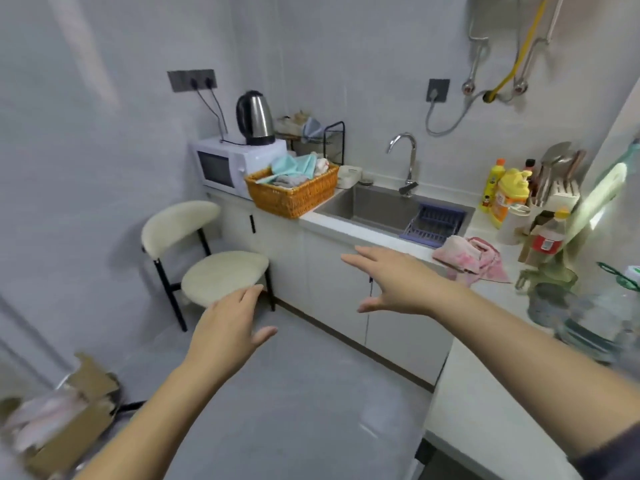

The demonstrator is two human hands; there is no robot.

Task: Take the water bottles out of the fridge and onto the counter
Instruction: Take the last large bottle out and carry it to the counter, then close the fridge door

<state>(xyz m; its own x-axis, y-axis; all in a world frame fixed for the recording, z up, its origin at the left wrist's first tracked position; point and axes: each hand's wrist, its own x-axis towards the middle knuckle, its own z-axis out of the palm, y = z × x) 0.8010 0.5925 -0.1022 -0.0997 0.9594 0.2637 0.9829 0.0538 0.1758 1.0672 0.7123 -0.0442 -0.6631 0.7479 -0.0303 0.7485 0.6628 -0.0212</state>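
Left hand (228,323) — fingers straight, close together, thumb splayed right, gripping nothing; forearm stretched forward over floor, near chair (221,271). Right hand (394,278) — fingers straight, thumb spread wide, empty, held out before cabinet front, below counter (485,393) edge. Water bottles (588,306), clear and blurred, stand on counter at near right.

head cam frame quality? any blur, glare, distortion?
Head view: centre fairly sharp, left hand and right hand included; edges smear, worst on the clear containers at right and the cardboard box lower left; wide-angle lens bows the walls; light soft and even, small highlight on the kettle.
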